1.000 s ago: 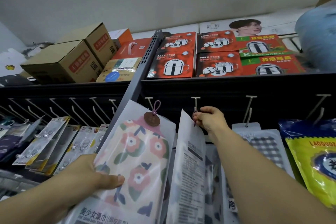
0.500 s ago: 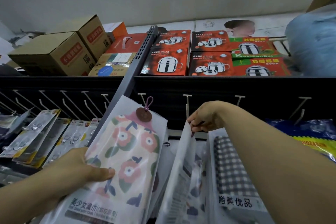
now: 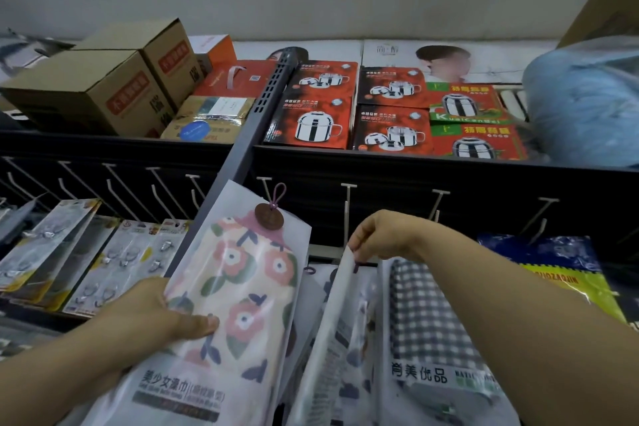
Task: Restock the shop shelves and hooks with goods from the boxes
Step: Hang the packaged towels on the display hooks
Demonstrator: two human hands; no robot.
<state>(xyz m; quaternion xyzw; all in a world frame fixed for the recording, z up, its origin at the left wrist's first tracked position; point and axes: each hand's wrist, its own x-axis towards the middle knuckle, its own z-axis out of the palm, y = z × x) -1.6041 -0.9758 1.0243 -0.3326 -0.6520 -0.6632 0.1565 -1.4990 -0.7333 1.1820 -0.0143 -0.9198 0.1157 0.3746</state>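
My left hand point(image 3: 162, 311) grips a floral towel pack point(image 3: 238, 287) in a clear bag, thumb on its front; a brown tag with a purple loop tops it. My right hand point(image 3: 383, 235) pinches the top edge of a second clear pack point(image 3: 332, 328), seen edge-on, just below a white peg hook point(image 3: 347, 214). A checked towel pack point(image 3: 428, 315) hangs to the right of it, under my right forearm.
White peg hooks point(image 3: 155, 190) line the black back panel. Carded metal hooks point(image 3: 114, 263) hang at left, a blue and yellow bag point(image 3: 560, 273) at right. Above, the top shelf holds cardboard boxes point(image 3: 90, 93) and red pot boxes point(image 3: 311, 121).
My right hand has come down off the peg hook with the pack's top edge still pinched. The view has tilted slightly; the left hand keeps its hold on the floral pack.
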